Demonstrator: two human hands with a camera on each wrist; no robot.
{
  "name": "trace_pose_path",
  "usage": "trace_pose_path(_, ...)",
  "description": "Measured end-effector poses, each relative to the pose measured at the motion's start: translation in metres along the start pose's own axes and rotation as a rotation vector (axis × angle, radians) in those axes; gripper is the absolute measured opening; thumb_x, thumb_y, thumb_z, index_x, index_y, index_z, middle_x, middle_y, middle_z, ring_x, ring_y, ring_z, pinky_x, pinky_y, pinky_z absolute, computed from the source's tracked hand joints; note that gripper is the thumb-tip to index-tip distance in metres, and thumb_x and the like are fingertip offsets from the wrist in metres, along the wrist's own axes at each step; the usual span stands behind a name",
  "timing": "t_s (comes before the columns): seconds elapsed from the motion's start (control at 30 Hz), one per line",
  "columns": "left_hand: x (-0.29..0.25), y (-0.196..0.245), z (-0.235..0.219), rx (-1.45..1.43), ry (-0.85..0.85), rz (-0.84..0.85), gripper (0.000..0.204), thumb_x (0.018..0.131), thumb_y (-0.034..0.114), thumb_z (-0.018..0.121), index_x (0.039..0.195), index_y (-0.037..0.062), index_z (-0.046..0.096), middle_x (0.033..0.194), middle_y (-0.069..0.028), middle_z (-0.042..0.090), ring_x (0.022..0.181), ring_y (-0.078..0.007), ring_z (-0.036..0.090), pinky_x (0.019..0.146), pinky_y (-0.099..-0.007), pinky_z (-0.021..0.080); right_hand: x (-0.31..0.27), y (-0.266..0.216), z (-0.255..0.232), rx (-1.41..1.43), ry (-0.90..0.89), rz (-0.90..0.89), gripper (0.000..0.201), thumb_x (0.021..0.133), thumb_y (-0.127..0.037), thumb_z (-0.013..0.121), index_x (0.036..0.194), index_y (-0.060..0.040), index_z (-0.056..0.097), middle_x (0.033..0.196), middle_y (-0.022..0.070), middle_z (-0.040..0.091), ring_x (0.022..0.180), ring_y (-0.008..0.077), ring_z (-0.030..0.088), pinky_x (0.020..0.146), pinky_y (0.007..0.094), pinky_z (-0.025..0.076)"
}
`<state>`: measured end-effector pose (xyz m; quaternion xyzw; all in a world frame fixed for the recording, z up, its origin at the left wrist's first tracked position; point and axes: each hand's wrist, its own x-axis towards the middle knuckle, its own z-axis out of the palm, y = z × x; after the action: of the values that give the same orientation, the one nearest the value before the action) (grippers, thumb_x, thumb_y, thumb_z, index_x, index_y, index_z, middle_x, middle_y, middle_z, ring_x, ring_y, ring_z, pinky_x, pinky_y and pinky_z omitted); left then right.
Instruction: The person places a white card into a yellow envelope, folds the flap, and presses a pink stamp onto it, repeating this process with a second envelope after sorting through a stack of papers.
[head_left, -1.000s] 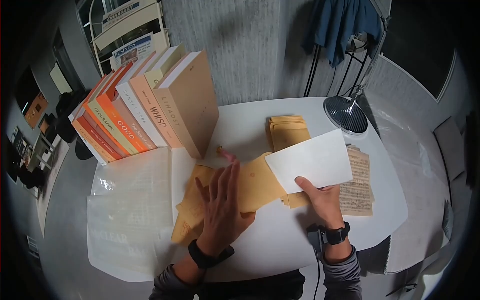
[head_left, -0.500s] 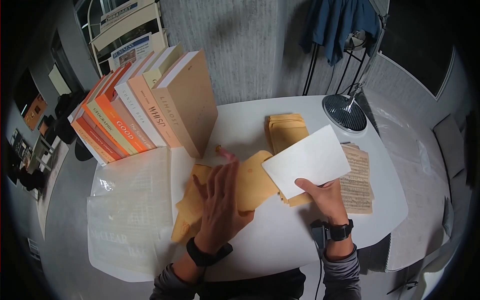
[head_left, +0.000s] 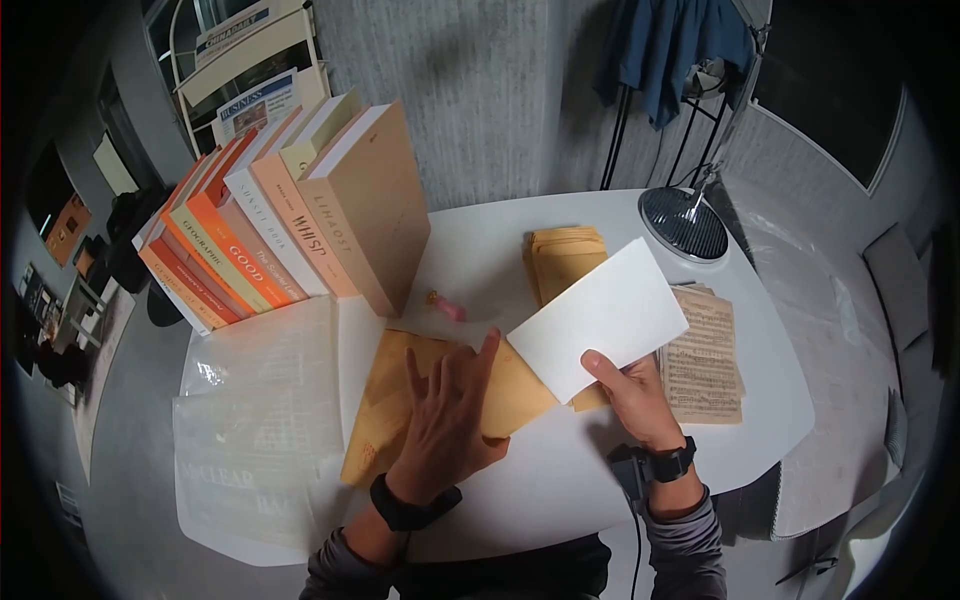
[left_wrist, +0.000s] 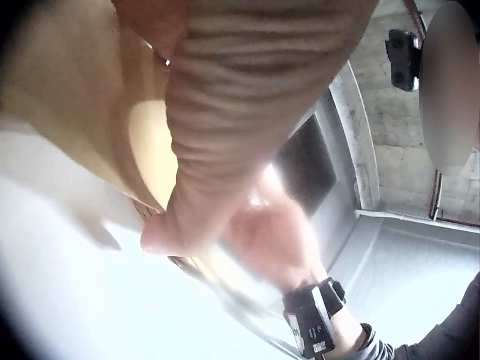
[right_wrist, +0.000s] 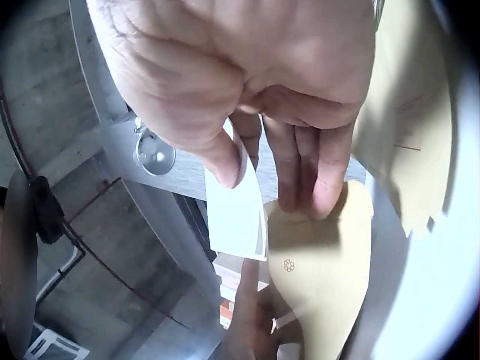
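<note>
In the head view, my right hand [head_left: 640, 400] pinches a white folded paper [head_left: 605, 315] between thumb and fingers. The right wrist view shows the thumb [right_wrist: 227, 161] on the paper, while other fingertips reach the rounded flap of a kraft envelope [right_wrist: 319, 262] with a small red mark. My left hand [head_left: 440, 430] is spread over kraft envelopes [head_left: 375, 415], its index finger extended and the middle ones bent. Its palm and thumb [left_wrist: 161, 234] come close over the envelope in the left wrist view. Beyond the left fingertips lies a small pink object [head_left: 450, 309] with a gold end.
A row of books [head_left: 365, 220] stands at the back left, by clear plastic bags [head_left: 260, 430]. Behind the paper sits a stack of kraft envelopes [head_left: 570, 255]. Sheet music [head_left: 705, 360] and a lamp base [head_left: 683, 225] occupy the right side of the white table [head_left: 560, 510].
The white paper has tilted more steeply and shifted slightly left with the right hand. The left fingers have bent and spread apart, uncovering the pink object. The envelope flap has dropped lower.
</note>
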<state>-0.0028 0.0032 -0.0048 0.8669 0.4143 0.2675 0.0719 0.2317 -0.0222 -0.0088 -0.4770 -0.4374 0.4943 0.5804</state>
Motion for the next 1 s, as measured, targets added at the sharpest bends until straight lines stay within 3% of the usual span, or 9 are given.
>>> trace_pose_path(0.17, 0.001, 0.002, -0.002, 0.034, -0.020, 0.001, 0.118, 0.055, 0.018, 0.084, 0.155, 0.0087, 0.021, 0.121, -0.0135, 0.046, 0.117, -0.0320, 0.047, 0.110, -0.0719, 0.014, 0.001, -0.002, 0.001, -0.051, -0.002, 0.052, 0.038, 0.097, -0.029, 0.065, 0.119, 0.0017, 0.064, 0.109, 0.0080, 0.069, 0.102, 0.0128, 0.060, 0.087, 0.0280, 0.048)
trace_pose_path(0.47, -0.003, -0.002, 0.004, 0.010, -0.095, 0.016, 0.081, 0.058, 0.017, 0.081, 0.128, 0.0052, 0.043, 0.124, -0.0157, 0.045, 0.123, -0.0337, 0.046, 0.108, -0.0741, 0.018, 0.002, 0.002, 0.001, -0.161, -0.076, 0.221, 0.042, 0.099, -0.034, 0.061, 0.115, 0.0042, 0.066, 0.106, 0.0093, 0.070, 0.098, 0.0129, 0.062, 0.088, 0.0281, 0.047)
trace_pose_path(0.5, -0.004, -0.002, 0.003, -0.014, -0.089, 0.019, 0.084, 0.058, 0.017, 0.081, 0.131, 0.0045, 0.042, 0.125, -0.0160, 0.044, 0.123, -0.0343, 0.045, 0.107, -0.0748, 0.018, 0.002, -0.001, 0.003, -0.164, -0.090, 0.222, 0.031, 0.099, -0.030, 0.061, 0.115, -0.0048, 0.065, 0.099, -0.0010, 0.067, 0.073, 0.0010, 0.048, 0.059, 0.0200, 0.031)
trace_pose_path(0.6, -0.007, -0.006, 0.008, -0.050, -0.075, 0.043, 0.086, 0.057, 0.017, 0.081, 0.132, 0.0044, 0.042, 0.125, -0.0163, 0.043, 0.124, -0.0342, 0.044, 0.107, -0.0752, 0.017, 0.004, 0.008, 0.000, -0.107, -0.056, 0.251, 0.039, 0.098, -0.035, 0.062, 0.107, 0.0024, 0.068, 0.094, 0.0071, 0.070, 0.086, 0.0118, 0.061, 0.081, 0.0265, 0.048)
trace_pose_path(0.63, -0.007, -0.006, 0.008, -0.066, -0.077, 0.048, 0.086, 0.057, 0.017, 0.081, 0.133, 0.0041, 0.041, 0.124, -0.0164, 0.043, 0.123, -0.0341, 0.044, 0.107, -0.0752, 0.017, 0.008, 0.019, -0.003, -0.046, -0.068, 0.234, 0.037, 0.098, -0.036, 0.062, 0.100, 0.0001, 0.068, 0.085, 0.0037, 0.068, 0.076, 0.0096, 0.057, 0.073, 0.0250, 0.046)
trace_pose_path(0.77, -0.009, -0.006, 0.011, -0.095, -0.103, 0.045, 0.092, 0.059, 0.018, 0.080, 0.138, 0.0027, 0.037, 0.125, -0.0173, 0.043, 0.124, -0.0351, 0.043, 0.108, -0.0740, 0.016, 0.009, 0.020, 0.000, -0.089, -0.052, 0.210, 0.035, 0.098, -0.037, 0.062, 0.093, -0.0025, 0.067, 0.078, 0.0004, 0.063, 0.069, 0.0073, 0.049, 0.065, 0.0234, 0.041)
trace_pose_path(0.87, -0.013, -0.009, 0.014, -0.094, -0.123, 0.040, 0.092, 0.060, 0.019, 0.080, 0.139, 0.0019, 0.035, 0.125, -0.0175, 0.042, 0.124, -0.0348, 0.041, 0.109, -0.0728, 0.015, 0.005, 0.006, 0.005, -0.216, -0.078, 0.258, 0.034, 0.099, -0.036, 0.061, 0.092, -0.0028, 0.066, 0.077, -0.0003, 0.061, 0.068, 0.0071, 0.047, 0.064, 0.0234, 0.039)
trace_pose_path(1.0, -0.012, -0.009, 0.014, -0.158, -0.164, 0.017, 0.089, 0.061, 0.019, 0.080, 0.136, 0.0008, 0.037, 0.125, -0.0182, 0.042, 0.125, -0.0362, 0.041, 0.111, -0.0703, 0.013, 0.009, 0.015, 0.003, -0.096, -0.106, 0.275, 0.035, 0.099, -0.037, 0.061, 0.091, -0.0033, 0.066, 0.076, -0.0011, 0.058, 0.067, 0.0069, 0.044, 0.063, 0.0244, 0.038)
